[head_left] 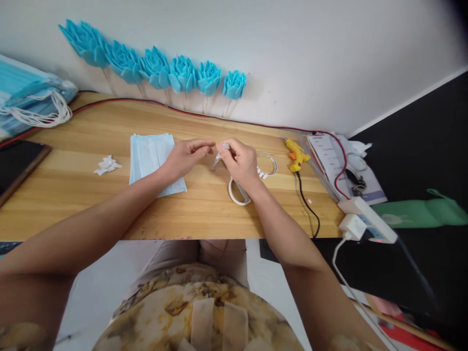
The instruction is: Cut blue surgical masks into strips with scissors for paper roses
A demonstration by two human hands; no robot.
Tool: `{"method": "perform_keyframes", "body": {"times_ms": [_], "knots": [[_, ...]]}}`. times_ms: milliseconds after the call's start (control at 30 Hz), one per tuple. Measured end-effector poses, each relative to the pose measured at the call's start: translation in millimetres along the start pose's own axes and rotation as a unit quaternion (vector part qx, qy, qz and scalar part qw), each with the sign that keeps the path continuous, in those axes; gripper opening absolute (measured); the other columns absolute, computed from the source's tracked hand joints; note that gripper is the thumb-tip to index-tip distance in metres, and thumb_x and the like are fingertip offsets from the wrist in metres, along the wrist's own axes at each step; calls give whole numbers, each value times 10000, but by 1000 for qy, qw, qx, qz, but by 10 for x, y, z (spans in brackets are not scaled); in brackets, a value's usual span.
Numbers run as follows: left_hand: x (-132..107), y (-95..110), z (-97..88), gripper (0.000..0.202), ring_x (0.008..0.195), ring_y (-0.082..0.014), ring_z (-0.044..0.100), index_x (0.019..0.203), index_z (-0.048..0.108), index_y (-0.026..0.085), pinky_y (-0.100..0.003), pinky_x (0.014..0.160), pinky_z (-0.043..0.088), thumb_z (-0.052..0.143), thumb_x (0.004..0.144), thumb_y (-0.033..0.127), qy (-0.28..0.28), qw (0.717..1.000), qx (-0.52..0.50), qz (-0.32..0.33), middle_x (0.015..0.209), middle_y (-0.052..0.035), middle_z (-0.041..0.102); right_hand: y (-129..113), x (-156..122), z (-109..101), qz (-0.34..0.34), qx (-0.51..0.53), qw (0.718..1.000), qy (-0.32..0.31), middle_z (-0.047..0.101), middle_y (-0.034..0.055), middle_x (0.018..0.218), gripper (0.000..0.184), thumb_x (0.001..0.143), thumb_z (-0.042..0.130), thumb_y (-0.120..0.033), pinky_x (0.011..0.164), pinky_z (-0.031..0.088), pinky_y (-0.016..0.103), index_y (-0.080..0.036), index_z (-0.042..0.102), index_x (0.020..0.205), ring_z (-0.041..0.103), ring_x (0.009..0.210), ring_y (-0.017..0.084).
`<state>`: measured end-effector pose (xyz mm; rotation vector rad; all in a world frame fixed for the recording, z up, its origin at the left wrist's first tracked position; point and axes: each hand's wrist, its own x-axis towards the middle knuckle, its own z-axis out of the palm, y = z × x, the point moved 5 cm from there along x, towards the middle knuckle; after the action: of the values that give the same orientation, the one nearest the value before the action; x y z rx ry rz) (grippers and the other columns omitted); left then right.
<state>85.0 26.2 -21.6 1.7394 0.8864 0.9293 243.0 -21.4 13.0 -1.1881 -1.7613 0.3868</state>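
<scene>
My left hand (188,157) reaches over the edge of a stack of light blue face masks (148,153), its fingers stretched toward my other hand and thumb apart. I see nothing in it. Just to its right, my right hand (239,158) is closed with thumb and fingers pinched on a small white strip (218,158), partly hidden by the fingers. Below the right hand lies a roll of white tape (234,197), partly covered by the wrist. A second, thinner tape ring (275,163) with small white pieces stuck on it is to the right.
Several blue flowers on sticks (183,75) lean against the wall. A yellow glue gun (298,155) lies on the right, near a power strip (369,222). White scraps (107,165), a phone (20,163) and bagged masks (29,97) are left. A red-black cable (256,124) runs along the back.
</scene>
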Motion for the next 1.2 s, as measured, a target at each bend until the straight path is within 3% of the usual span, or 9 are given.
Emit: {"method": "perform_keyframes", "body": {"times_ms": [100,200,300,400,600,767,900,1033,1200], "knots": [[-31,134,92,425,1086,-241,665,1132,733,178,-348,991,495,556,940,513,-80,996,14,40,1131,-90,754,66,20,-56,53,69,995,49,579,-34,666,391,942,563,-559,597,403,236,-189,669,874,500,591,88],[-79,247,180,364,896,-195,650,933,703,179,-304,859,510,545,950,506,-154,987,15,53,927,-56,716,123,42,-81,102,142,982,74,509,-52,596,453,887,602,-639,544,384,232,-191,659,850,456,540,82],[-117,279,227,375,682,-141,556,750,599,178,-264,686,470,530,962,479,-203,979,-24,17,723,-9,581,175,68,-51,136,228,962,59,451,-74,545,481,831,651,-679,500,361,226,-199,658,847,414,492,74],[-132,278,232,351,609,-122,476,788,582,182,-248,609,413,514,968,475,-220,972,-83,-22,679,14,501,211,83,0,154,293,943,16,453,-84,548,509,779,695,-699,507,384,224,-211,666,921,448,495,78],[-116,274,211,337,572,-117,373,832,594,187,-244,555,344,538,943,500,-249,965,-80,-33,634,28,425,173,33,-36,112,208,972,3,496,-69,562,418,854,665,-635,504,349,231,-218,646,853,441,498,78],[-52,279,110,348,599,-120,421,734,593,189,-247,584,374,577,914,487,-188,982,-32,0,637,18,461,165,22,-56,101,194,975,50,490,-67,568,394,877,647,-615,518,354,236,-221,656,867,430,504,81],[33,146,-59,236,606,-110,498,832,658,186,-240,610,416,646,864,420,-61,994,-82,-46,675,14,560,284,63,-20,134,201,970,32,555,-51,648,384,874,646,-601,582,445,235,-231,695,965,499,571,97],[92,56,-236,190,543,-94,498,844,641,180,-230,562,404,738,784,331,71,988,-126,-52,635,26,580,312,97,-33,65,53,996,-15,711,28,1004,280,912,652,-448,857,531,323,-252,739,1092,654,925,170],[73,126,-335,197,518,-106,478,784,656,199,-242,504,357,769,782,360,128,991,21,-33,561,45,552,190,79,-72,-56,-154,987,-3,655,109,1317,393,911,678,-313,1088,433,489,-259,671,1300,568,1251,280]]}}
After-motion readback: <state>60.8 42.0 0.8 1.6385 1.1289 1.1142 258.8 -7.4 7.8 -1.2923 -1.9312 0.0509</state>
